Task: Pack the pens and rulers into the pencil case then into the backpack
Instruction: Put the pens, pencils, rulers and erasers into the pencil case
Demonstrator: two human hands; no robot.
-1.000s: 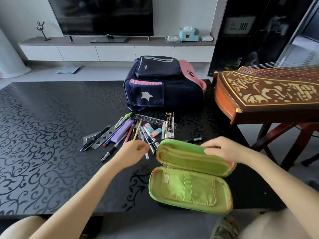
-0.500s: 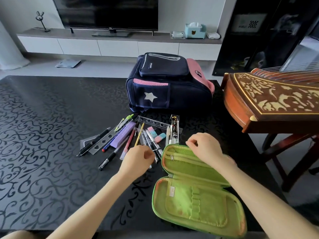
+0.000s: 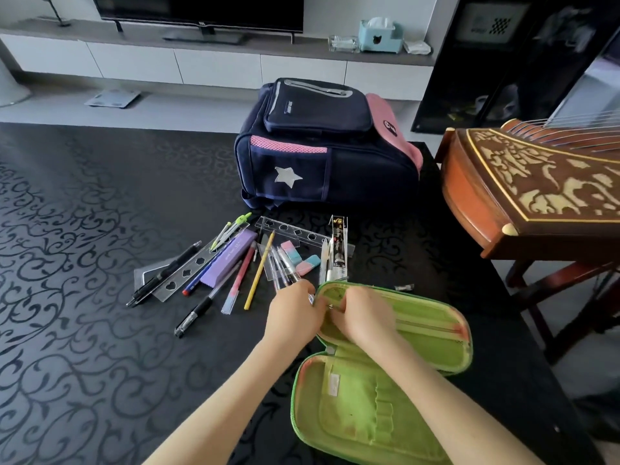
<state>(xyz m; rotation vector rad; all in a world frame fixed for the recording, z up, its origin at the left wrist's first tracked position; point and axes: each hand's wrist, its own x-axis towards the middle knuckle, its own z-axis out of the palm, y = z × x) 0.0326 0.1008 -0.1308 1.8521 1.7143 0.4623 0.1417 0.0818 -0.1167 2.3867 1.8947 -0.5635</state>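
Note:
A green pencil case [image 3: 365,414] lies open on the black table [image 3: 84,330], its far half tilted up. My left hand [image 3: 293,312] grips the left end of that far half at its rim. My right hand [image 3: 364,318] is just beside it with curled fingers, pinching at the inner pocket's zip; the fingertips are hidden. Behind the hands lies a loose spread: a black pen [image 3: 196,315], a yellow pencil [image 3: 258,273], a clear stencil ruler [image 3: 183,273], another clear ruler [image 3: 295,229], clear pens [image 3: 285,266]. A navy and pink backpack [image 3: 335,169] lies zipped behind them.
A purple box [image 3: 228,260], pink-blue erasers [image 3: 297,256] and a green compass [image 3: 231,229] lie among the pens. A small cap [image 3: 404,287] sits behind the case. A carved wooden zither [image 3: 536,186] on its stand borders the table's right edge.
My right hand slid left along the case's far half to its left end. My left hand moved right from the pens to meet it there. The view dipped closer to the table.

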